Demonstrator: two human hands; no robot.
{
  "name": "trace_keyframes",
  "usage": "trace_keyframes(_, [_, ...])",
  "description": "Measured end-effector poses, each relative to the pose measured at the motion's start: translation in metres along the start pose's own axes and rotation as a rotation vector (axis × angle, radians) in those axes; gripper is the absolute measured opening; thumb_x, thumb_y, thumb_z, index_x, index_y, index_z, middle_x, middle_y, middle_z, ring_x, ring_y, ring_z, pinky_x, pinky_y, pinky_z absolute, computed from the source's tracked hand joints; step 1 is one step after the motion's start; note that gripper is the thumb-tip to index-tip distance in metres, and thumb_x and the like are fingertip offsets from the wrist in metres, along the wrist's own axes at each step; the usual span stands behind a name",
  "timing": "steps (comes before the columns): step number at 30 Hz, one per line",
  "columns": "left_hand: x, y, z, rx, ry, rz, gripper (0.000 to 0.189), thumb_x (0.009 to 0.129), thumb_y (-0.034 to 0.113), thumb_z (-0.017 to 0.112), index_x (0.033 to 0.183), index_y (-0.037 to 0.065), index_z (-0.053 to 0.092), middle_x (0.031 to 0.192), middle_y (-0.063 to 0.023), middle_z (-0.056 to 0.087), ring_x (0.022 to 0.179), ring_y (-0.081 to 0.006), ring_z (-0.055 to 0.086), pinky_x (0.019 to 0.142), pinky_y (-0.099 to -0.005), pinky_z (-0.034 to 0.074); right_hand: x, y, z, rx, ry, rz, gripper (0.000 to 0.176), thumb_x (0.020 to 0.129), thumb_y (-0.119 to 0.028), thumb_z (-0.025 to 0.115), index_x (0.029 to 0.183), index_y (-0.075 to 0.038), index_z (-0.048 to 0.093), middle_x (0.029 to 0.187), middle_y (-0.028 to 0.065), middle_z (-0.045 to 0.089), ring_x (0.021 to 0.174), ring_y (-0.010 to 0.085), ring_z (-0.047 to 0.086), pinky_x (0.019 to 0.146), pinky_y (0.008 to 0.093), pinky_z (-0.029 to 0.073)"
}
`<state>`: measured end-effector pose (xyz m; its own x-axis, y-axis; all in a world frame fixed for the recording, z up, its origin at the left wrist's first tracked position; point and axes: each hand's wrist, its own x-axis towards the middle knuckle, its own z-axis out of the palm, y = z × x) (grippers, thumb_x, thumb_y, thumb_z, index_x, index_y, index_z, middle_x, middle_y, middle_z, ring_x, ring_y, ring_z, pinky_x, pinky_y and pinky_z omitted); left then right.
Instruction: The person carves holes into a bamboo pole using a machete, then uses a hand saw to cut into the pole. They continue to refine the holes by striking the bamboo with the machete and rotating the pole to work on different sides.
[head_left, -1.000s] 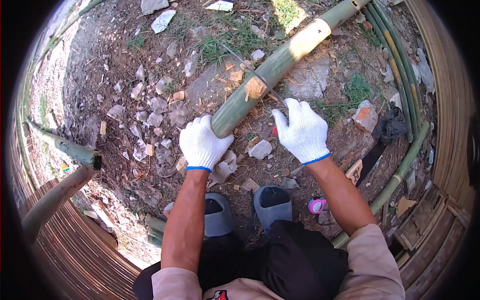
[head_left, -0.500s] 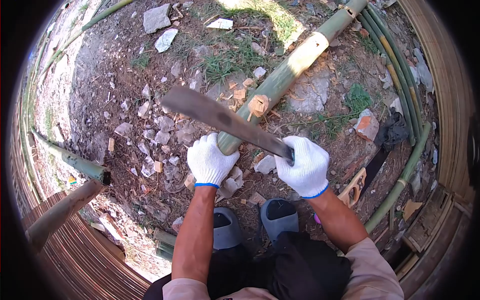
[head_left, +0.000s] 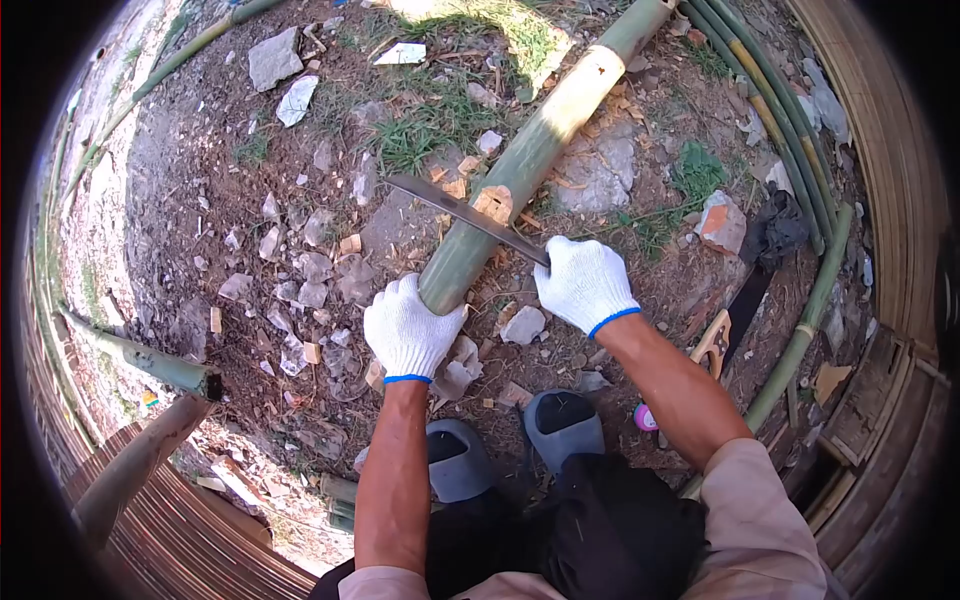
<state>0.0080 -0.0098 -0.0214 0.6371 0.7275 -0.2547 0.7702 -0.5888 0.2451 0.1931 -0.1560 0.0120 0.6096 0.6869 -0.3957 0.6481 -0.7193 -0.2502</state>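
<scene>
My left hand (head_left: 407, 330), in a white glove with a blue cuff, is wrapped round the near end of a thick green bamboo pole (head_left: 535, 150). The pole runs diagonally away over the ground. In my right hand (head_left: 586, 283), gloved the same way, is the handle of a long-bladed machete (head_left: 470, 215). Its blade lies across the pole at the near edge of a pale cut notch (head_left: 494, 203), and its tip points up and left. A lit band of the pole farther up has a small hole.
Stones, wood chips and grass patches cover the ground. A saw (head_left: 713, 345) lies to the right near a pink round object (head_left: 646, 417). Thin bamboo poles (head_left: 810, 335) lie along the right; another cut pole (head_left: 165, 368) is at left.
The machete has come down from above the pole onto the notch, its blade now seen edge-on. My right hand has moved slightly left and up. The view has shifted a little.
</scene>
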Motion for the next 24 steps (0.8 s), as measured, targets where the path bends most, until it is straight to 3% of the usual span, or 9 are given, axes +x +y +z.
trace_keyframes(5, [-0.006, 0.005, 0.001, -0.009, -0.077, -0.032, 0.06, 0.068, 0.051, 0.088, 0.108, 0.009, 0.074, 0.103, -0.0147, 0.075, 0.099, -0.0333, 0.072, 0.089, -0.0472, 0.056, -0.027, -0.006, -0.002, 0.245, 0.426, -0.552, 0.026, 0.088, -0.03, 0.075, 0.095, -0.006, 0.068, 0.075, 0.0169, 0.072, 0.07, 0.0385, 0.075, 0.064, 0.0514, 0.06])
trace_keyframes(7, [-0.004, 0.008, -0.003, 0.004, -0.019, -0.02, 0.059, 0.069, 0.052, 0.085, 0.107, 0.009, 0.074, 0.1, -0.0135, 0.074, 0.098, -0.0344, 0.072, 0.089, -0.048, 0.056, 0.004, 0.013, 0.015, -0.051, 0.012, -0.042, 0.03, 0.088, -0.032, 0.075, 0.097, -0.004, 0.069, 0.076, 0.0192, 0.073, 0.072, 0.0396, 0.075, 0.065, 0.0528, 0.06])
trace_keyframes(8, [0.0, 0.005, -0.001, -0.01, -0.035, -0.032, 0.059, 0.067, 0.052, 0.087, 0.107, 0.009, 0.075, 0.101, -0.0143, 0.074, 0.095, -0.0347, 0.072, 0.086, -0.0484, 0.057, -0.001, 0.012, 0.013, -0.041, -0.026, -0.008, 0.032, 0.088, -0.034, 0.076, 0.097, -0.004, 0.07, 0.077, 0.0212, 0.074, 0.073, 0.0403, 0.076, 0.065, 0.0537, 0.06])
trace_keyframes(9, [0.003, 0.008, 0.004, -0.025, -0.018, -0.056, 0.059, 0.067, 0.052, 0.087, 0.107, 0.009, 0.075, 0.101, -0.0143, 0.074, 0.095, -0.0347, 0.072, 0.086, -0.0484, 0.057, -0.011, -0.004, -0.004, -0.043, -0.018, 0.016, 0.031, 0.088, -0.034, 0.076, 0.094, -0.005, 0.069, 0.078, 0.0211, 0.074, 0.074, 0.0399, 0.076, 0.066, 0.0534, 0.061])
trace_keyframes(12, [-0.006, 0.007, 0.009, -0.031, -0.026, -0.032, 0.058, 0.066, 0.052, 0.087, 0.105, 0.009, 0.075, 0.1, -0.0135, 0.075, 0.093, -0.0347, 0.072, 0.085, -0.0483, 0.057, -0.039, -0.012, -0.006, 0.135, 0.219, -0.397, 0.029, 0.089, -0.032, 0.073, 0.095, -0.004, 0.07, 0.084, 0.0212, 0.076, 0.078, 0.0396, 0.077, 0.07, 0.0534, 0.062])
trace_keyframes(15, [-0.002, 0.005, 0.002, -0.034, 0.023, -0.007, 0.058, 0.065, 0.052, 0.087, 0.103, 0.01, 0.076, 0.098, -0.0127, 0.075, 0.092, -0.0347, 0.072, 0.084, -0.0483, 0.057, 0.012, 0.02, 0.013, -0.072, -0.069, -0.027, 0.028, 0.09, -0.031, 0.073, 0.096, -0.004, 0.07, 0.083, 0.0219, 0.076, 0.078, 0.04, 0.077, 0.07, 0.0534, 0.062])
trace_keyframes(19, [-0.001, 0.004, 0.003, -0.008, -0.013, -0.005, 0.064, 0.065, 0.051, 0.087, 0.112, 0.008, 0.077, 0.103, -0.0154, 0.076, 0.096, -0.0359, 0.073, 0.087, -0.0484, 0.059, -0.021, 0.006, -0.002, -0.039, -0.097, -0.201, 0.03, 0.09, -0.03, 0.072, 0.101, -0.002, 0.07, 0.083, 0.0248, 0.075, 0.082, 0.0413, 0.078, 0.074, 0.0546, 0.061])
trace_keyframes(23, [0.001, 0.006, -0.004, -0.043, -0.044, -0.037, 0.064, 0.067, 0.051, 0.086, 0.111, 0.007, 0.076, 0.1, -0.0156, 0.075, 0.095, -0.0365, 0.072, 0.085, -0.0487, 0.058, 0.017, 0.021, -0.034, -0.042, -0.26, 0.046, 0.039, 0.091, -0.035, 0.074, 0.109, 0.0, 0.072, 0.093, 0.0258, 0.077, 0.09, 0.0453, 0.076, 0.083, 0.0521, 0.061])
trace_keyframes(24, [0.0, 0.005, -0.001, -0.012, -0.031, -0.025, 0.063, 0.067, 0.051, 0.086, 0.111, 0.007, 0.076, 0.1, -0.0154, 0.074, 0.093, -0.0361, 0.072, 0.085, -0.0483, 0.058, 0.009, 0.026, -0.034, 0.271, -0.178, 0.022, 0.049, 0.094, -0.041, 0.074, 0.118, 0.001, 0.07, 0.095, 0.025, 0.077, 0.092, 0.0469, 0.076, 0.084, 0.0517, 0.06])
